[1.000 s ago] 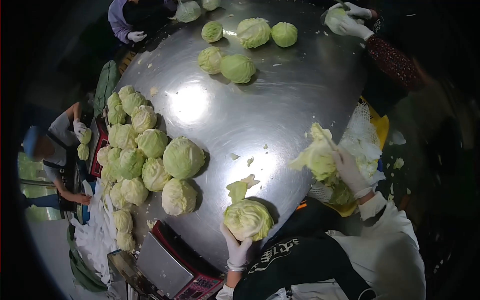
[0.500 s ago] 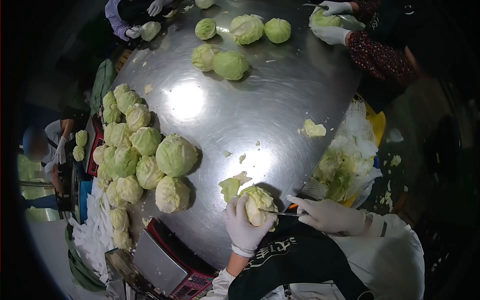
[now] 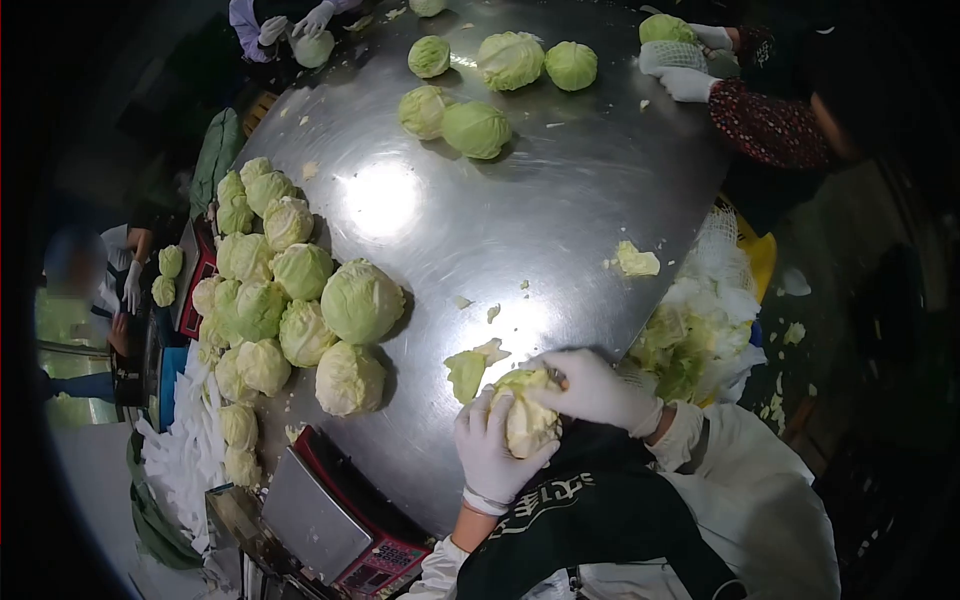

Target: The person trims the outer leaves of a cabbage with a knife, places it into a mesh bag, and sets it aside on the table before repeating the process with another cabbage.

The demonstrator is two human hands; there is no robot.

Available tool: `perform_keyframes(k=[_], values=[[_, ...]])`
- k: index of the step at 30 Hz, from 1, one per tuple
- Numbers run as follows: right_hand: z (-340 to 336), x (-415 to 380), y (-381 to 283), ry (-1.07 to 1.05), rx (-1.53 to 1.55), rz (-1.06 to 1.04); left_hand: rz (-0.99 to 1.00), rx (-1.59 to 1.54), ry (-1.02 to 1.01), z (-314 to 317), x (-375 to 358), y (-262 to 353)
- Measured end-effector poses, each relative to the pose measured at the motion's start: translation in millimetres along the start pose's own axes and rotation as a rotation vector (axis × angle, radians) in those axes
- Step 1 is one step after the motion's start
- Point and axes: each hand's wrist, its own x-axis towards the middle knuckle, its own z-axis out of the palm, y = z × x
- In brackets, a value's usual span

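A pale green cabbage [image 3: 530, 425] is at the table's near edge, its trimmed, whitish side towards me. My left hand [image 3: 490, 445], in a white glove, wraps round its left side and underside. My right hand [image 3: 597, 390], also gloved, is closed at the cabbage's upper right, fingers against its leaves. A small orange-brown bit of the knife handle [image 3: 561, 381] shows between thumb and fingers; the blade is hidden. Loose leaves [image 3: 467, 372] lie on the metal just beyond the cabbage.
Many cabbages [image 3: 362, 302] are heaped on the left of the steel table [image 3: 540, 190]. A red scale [image 3: 320, 510] stands at lower left. Leaf scraps fill a netted sack [image 3: 690, 330] at right. Co-workers' gloved hands [image 3: 685, 80] handle cabbages across the table.
My right hand has moved left and up from beside the cabbage onto its top right, and the knife blade has gone out of sight. My left hand keeps its hold.
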Motion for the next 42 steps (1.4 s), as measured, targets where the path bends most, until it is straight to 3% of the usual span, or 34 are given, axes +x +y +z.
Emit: perform_keyframes(k=[2,4,6,7,8,10,12,15,18,20,21,22,24,25,26,28,32,37,40,42], values=[[1,20,14,-0.021,0.078,0.103,0.006,-0.004,-0.033,-9,-5,-9],[-2,28,33,0.228,-0.23,0.027,-0.009,0.023,-0.057,-24,-18,-17],[-18,22,45,0.236,-0.277,0.062,-0.022,0.054,-0.079,-30,-37,-31],[-21,24,44,0.249,-0.319,0.106,-0.11,-0.075,-0.046,-26,-49,-42],[-16,23,39,0.229,-0.319,0.1,-0.203,-0.205,-0.015,-22,-62,-50],[-1,12,8,-0.003,-0.002,0.058,-0.206,-0.28,-0.008,-19,-59,-46],[25,10,-16,-0.104,0.077,0.001,-0.202,-0.151,0.091,-5,-55,-35],[41,10,-32,0.04,-0.297,-0.37,-0.159,-0.03,0.104,-2,-42,-18],[40,25,-22,-0.159,-0.177,-0.3,-0.141,0.038,0.127,-3,-40,-16],[41,27,-4,-0.136,0.062,0.033,-0.096,0.062,0.104,-7,-39,-14],[37,29,1,0.0,0.112,-0.029,-0.104,0.06,0.111,-7,-42,-17],[31,29,11,-0.01,0.106,-0.034,-0.154,-0.022,0.116,-6,-47,-24],[19,29,27,0.011,0.077,0.097,-0.212,-0.101,0.128,-4,-51,-37],[17,22,26,-0.138,0.126,0.109,-0.225,-0.131,0.15,-3,-51,-41],[19,16,9,-0.146,0.126,0.111,-0.237,-0.163,0.168,-5,-50,-42],[31,8,-23,-0.185,-0.014,-0.239,-0.243,-0.181,0.167,-7,-42,-38],[44,16,-10,-0.247,-0.092,-0.278,-0.217,-0.154,0.138,-6,-38,-37],[37,18,-14,-0.117,-0.35,-0.367,-0.247,-0.129,0.157,-5,-38,-36],[41,21,7,0.017,-0.313,-0.259,-0.273,-0.171,0.127,-7,-47,-48],[23,24,44,0.281,-0.339,-0.065,-0.364,-0.425,0.092,-11,-65,-70]])
